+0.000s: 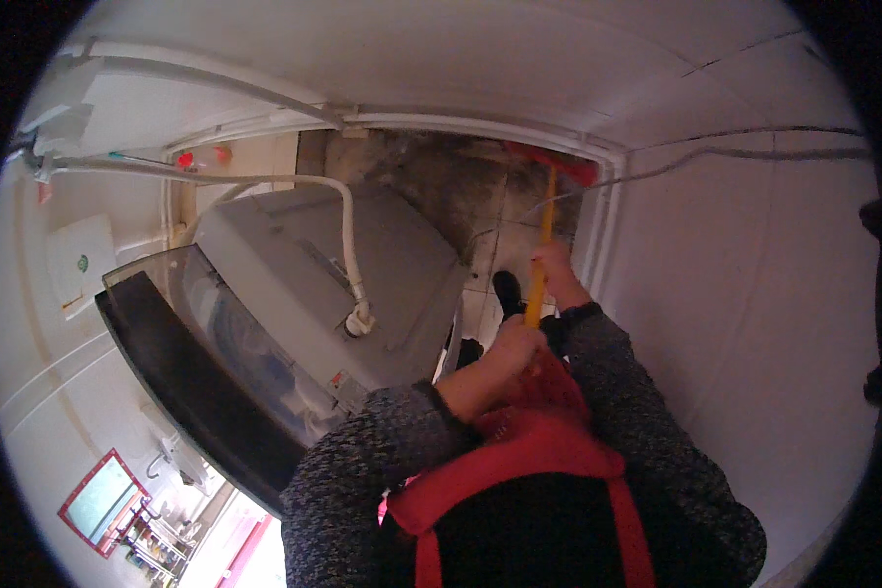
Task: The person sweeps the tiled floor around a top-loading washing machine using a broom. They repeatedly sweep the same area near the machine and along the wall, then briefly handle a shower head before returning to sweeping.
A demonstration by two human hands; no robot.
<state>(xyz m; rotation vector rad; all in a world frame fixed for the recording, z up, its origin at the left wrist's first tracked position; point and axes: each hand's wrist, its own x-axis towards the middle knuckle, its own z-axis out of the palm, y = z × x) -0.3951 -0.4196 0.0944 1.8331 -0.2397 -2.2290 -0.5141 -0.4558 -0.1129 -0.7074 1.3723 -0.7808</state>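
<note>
Gripping a long yellow broom handle (539, 265), right hand (557, 267) clenches high, left hand (515, 345) low. Likely light and stiff; its red bristle head (559, 162) meets the floor's far edge beside a grey washing machine (304, 284).

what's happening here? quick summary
A person in a grey knit sweater and red apron holds a yellow broom handle with both hands: the left hand grips low on it, the right hand higher up. The red broom head sits at the far end of a narrow strip of dirty tiled floor, between a grey top-loading washing machine and the white wall. The washer's lid is shut, and a white hose runs over its top.
</note>
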